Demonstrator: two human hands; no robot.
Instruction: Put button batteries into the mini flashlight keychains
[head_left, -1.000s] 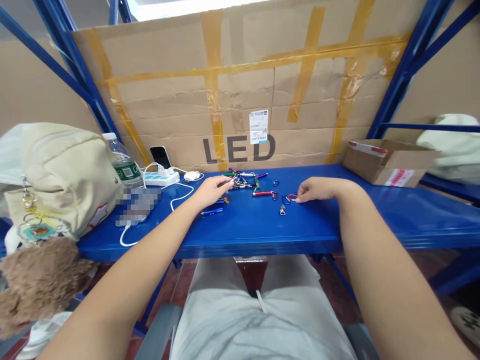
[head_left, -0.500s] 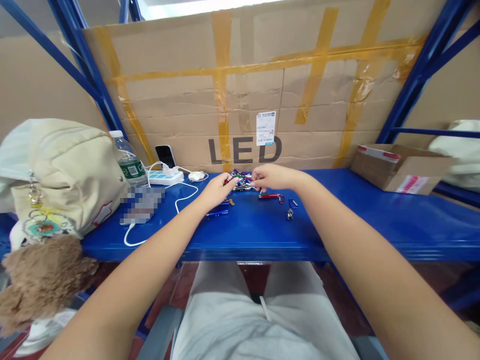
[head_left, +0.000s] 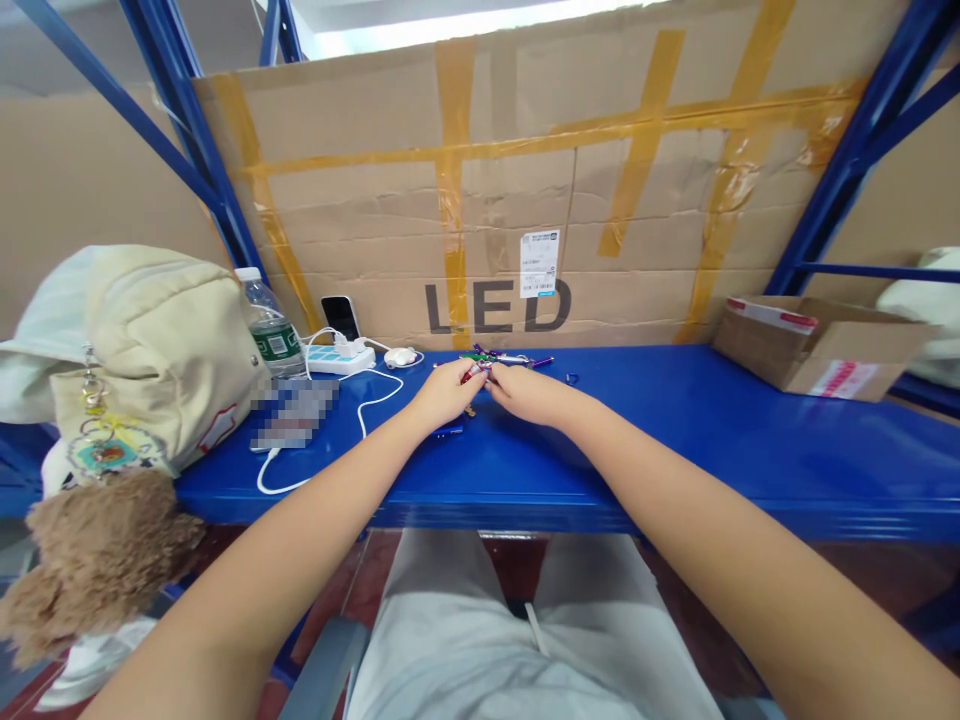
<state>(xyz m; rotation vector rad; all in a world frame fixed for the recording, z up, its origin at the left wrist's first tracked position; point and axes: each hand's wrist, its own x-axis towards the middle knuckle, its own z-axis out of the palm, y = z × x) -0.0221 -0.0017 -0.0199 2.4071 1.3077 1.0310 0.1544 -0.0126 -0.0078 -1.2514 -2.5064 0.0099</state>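
My left hand (head_left: 442, 392) is closed, its fingers pinching a small shiny red metallic piece (head_left: 474, 371). My right hand (head_left: 531, 394) meets it from the other side, fingers curled together at the red piece; what they grip is mostly hidden. Just behind both hands lies a pile of small coloured metal items (head_left: 504, 357), with green, purple and silver showing. A dark blue ring-like clip (head_left: 571, 378) rests right of the pile. A blue pen-like tube (head_left: 448, 431) lies below my left hand, and a small brownish bit (head_left: 470, 411) shows between the hands.
On the blue table (head_left: 675, 450) at left are a cream backpack (head_left: 165, 340), a water bottle (head_left: 271, 325), a power strip (head_left: 337, 358), a white cable (head_left: 364, 410) and a blurred flat device (head_left: 296, 415). An open carton (head_left: 821, 345) stands right; a large cardboard panel (head_left: 360, 220) rises behind.
My hands have drawn together and slightly toward me, off the pile. My right hand and forearm now cover where a red tube with a clip, a blue clip and a silver piece lay.
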